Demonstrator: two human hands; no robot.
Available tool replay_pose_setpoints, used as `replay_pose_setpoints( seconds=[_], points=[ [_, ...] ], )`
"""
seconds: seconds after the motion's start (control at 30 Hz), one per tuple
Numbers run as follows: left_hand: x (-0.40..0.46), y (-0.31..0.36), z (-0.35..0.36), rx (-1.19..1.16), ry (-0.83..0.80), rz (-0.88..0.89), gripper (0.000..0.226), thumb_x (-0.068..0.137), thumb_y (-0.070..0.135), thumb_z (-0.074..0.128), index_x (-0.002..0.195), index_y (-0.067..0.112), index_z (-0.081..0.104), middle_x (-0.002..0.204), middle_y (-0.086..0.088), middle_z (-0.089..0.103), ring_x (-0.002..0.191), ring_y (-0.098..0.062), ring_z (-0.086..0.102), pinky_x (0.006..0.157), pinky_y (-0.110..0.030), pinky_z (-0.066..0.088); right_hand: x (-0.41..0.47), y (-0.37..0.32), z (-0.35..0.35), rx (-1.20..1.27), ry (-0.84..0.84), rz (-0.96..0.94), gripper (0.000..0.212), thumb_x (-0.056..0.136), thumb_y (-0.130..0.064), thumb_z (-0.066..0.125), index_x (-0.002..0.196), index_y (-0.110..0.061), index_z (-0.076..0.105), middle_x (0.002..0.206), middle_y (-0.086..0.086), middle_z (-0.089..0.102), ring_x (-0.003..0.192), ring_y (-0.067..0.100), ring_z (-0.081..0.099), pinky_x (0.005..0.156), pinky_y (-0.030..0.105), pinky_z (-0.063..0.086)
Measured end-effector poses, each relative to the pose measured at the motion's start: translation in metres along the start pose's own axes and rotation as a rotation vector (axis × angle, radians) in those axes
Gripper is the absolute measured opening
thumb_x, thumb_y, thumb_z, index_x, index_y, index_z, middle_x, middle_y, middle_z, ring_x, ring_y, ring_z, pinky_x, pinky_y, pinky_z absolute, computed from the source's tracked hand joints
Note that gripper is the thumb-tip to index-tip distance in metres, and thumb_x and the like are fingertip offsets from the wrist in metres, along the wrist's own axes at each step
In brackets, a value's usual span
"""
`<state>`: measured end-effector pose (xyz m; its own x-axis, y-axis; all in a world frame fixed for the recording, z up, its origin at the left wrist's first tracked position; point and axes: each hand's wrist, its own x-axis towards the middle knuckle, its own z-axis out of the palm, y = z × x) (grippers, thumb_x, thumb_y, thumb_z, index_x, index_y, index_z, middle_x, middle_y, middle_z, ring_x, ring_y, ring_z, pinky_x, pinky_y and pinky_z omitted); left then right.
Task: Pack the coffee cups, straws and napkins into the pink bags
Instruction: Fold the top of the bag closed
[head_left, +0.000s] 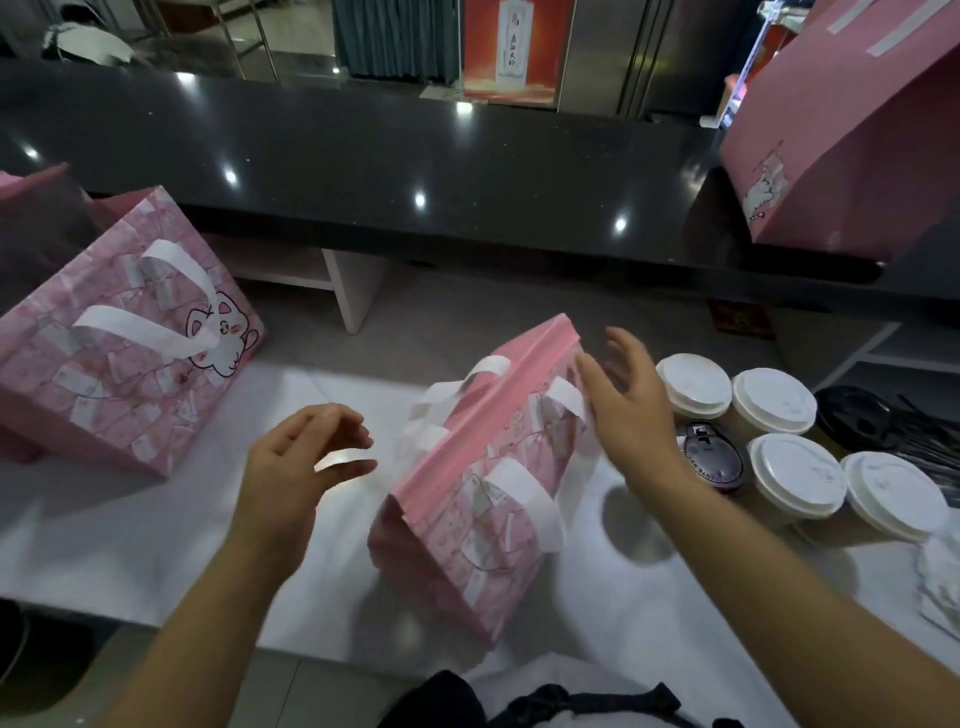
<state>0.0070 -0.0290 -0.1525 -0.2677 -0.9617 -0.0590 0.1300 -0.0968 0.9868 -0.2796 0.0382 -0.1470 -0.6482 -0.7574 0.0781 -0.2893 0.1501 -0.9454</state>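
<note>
Pink bag (483, 499) stood folded shut on the white table (156, 545). I saw my left hand (296, 462) loosely open, empty. My right hand (623, 410) hovered open beside four lidded cups (769, 400).

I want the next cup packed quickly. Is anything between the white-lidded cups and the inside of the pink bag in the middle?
Yes: the middle pink paper bag has its top folded shut, blocking entry. The white-lidded paper cups stand right beside it, to its right, behind the right hand.

Closed pink bag (478, 483) stands beside four white-lidded coffee cups (769, 405).
</note>
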Motion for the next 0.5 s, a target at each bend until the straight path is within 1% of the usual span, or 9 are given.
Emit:
replay_pose_setpoints(
  seconds=[0.03, 0.07, 0.13, 0.17, 0.2, 0.27, 0.33, 0.4, 0.5],
  points=[
    [0.000, -0.011, 0.003, 0.038, 0.063, -0.061, 0.022, 0.098, 0.032, 0.055, 0.100, 0.018, 0.071, 0.101, -0.009, 0.070, 0.099, -0.026, 0.066, 0.078, -0.035, 0.060, -0.012, 0.011, 0.003, 0.112, 0.033, 0.047, 0.049, 0.096, -0.041, 0.057, 0.141, -0.029, 0.044, 0.137, -0.012, 0.048, 0.128, 0.009, 0.048, 0.103, 0.029, 0.040],
    [0.000, -0.022, 0.005, 0.059, 0.064, -0.142, 0.027, 0.103, 0.035, 0.046, 0.113, 0.021, 0.067, 0.114, -0.007, 0.068, 0.107, -0.026, 0.064, 0.088, -0.038, 0.057, -0.025, 0.023, 0.004, 0.222, 0.069, 0.106, 0.049, 0.096, -0.047, 0.053, 0.141, -0.032, 0.044, 0.138, -0.012, 0.048, 0.130, 0.010, 0.047, 0.105, 0.031, 0.040],
    [-0.003, -0.043, 0.007, 0.043, -0.021, -0.363, 0.040, 0.103, 0.046, 0.036, 0.132, 0.027, 0.055, 0.134, -0.004, 0.060, 0.118, -0.024, 0.060, 0.105, -0.045, 0.046, -0.046, 0.046, 0.007, 0.378, 0.157, 0.227, 0.052, 0.092, -0.056, 0.048, 0.139, -0.037, 0.044, 0.142, -0.008, 0.049, 0.131, 0.013, 0.048, 0.112, 0.042, 0.039],
    [-0.006, -0.050, 0.009, 0.051, -0.066, -0.451, 0.045, 0.102, 0.052, 0.033, 0.136, 0.030, 0.052, 0.137, -0.001, 0.059, 0.119, -0.023, 0.059, 0.109, -0.047, 0.043, -0.053, 0.055, 0.008, 0.454, 0.174, 0.287, 0.053, 0.090, -0.059, 0.048, 0.138, -0.037, 0.046, 0.143, -0.006, 0.051, 0.131, 0.015, 0.050, 0.113, 0.045, 0.038],
    [-0.010, -0.054, 0.012, 0.074, -0.122, -0.496, 0.048, 0.100, 0.057, 0.032, 0.137, 0.033, 0.052, 0.135, 0.003, 0.060, 0.117, -0.020, 0.061, 0.110, -0.047, 0.042, -0.058, 0.063, 0.008, 0.540, 0.144, 0.350, 0.055, 0.088, -0.062, 0.049, 0.137, -0.037, 0.049, 0.141, -0.005, 0.054, 0.130, 0.017, 0.052, 0.113, 0.047, 0.037],
    [-0.016, -0.061, 0.019, 0.161, -0.225, -0.517, 0.047, 0.098, 0.063, 0.034, 0.132, 0.040, 0.056, 0.125, 0.009, 0.067, 0.109, -0.015, 0.067, 0.102, -0.044, 0.050, -0.065, 0.069, 0.012, 0.673, 0.019, 0.448, 0.059, 0.086, -0.065, 0.050, 0.137, -0.035, 0.052, 0.137, -0.003, 0.060, 0.127, 0.020, 0.056, 0.111, 0.050, 0.038],
    [-0.020, -0.064, 0.026, 0.232, -0.262, -0.484, 0.033, 0.100, 0.057, 0.038, 0.120, 0.046, 0.062, 0.109, 0.014, 0.072, 0.098, -0.007, 0.070, 0.089, -0.036, 0.058, -0.074, 0.069, 0.013, 0.583, -0.081, 0.417, 0.053, 0.092, -0.066, 0.042, 0.139, -0.042, 0.048, 0.137, -0.009, 0.059, 0.127, 0.015, 0.055, 0.107, 0.048, 0.042],
    [-0.021, -0.065, 0.031, 0.298, -0.266, -0.422, 0.023, 0.103, 0.048, 0.040, 0.107, 0.048, 0.063, 0.098, 0.018, 0.072, 0.089, -0.001, 0.070, 0.076, -0.026, 0.059, -0.081, 0.066, 0.015, 0.522, -0.144, 0.378, 0.050, 0.096, -0.064, 0.034, 0.139, -0.044, 0.047, 0.136, -0.013, 0.059, 0.125, 0.009, 0.055, 0.098, 0.039, 0.048],
    [-0.026, -0.064, 0.041, 0.275, -0.251, -0.420, 0.031, 0.106, 0.042, 0.034, 0.106, 0.039, 0.065, 0.090, 0.019, 0.072, 0.082, 0.002, 0.069, 0.071, -0.022, 0.055, -0.089, 0.065, 0.020, 0.577, -0.209, 0.389, 0.061, 0.091, -0.068, 0.043, 0.141, -0.034, 0.047, 0.136, -0.006, 0.061, 0.124, 0.013, 0.058, 0.094, 0.033, 0.049]
  ],
)
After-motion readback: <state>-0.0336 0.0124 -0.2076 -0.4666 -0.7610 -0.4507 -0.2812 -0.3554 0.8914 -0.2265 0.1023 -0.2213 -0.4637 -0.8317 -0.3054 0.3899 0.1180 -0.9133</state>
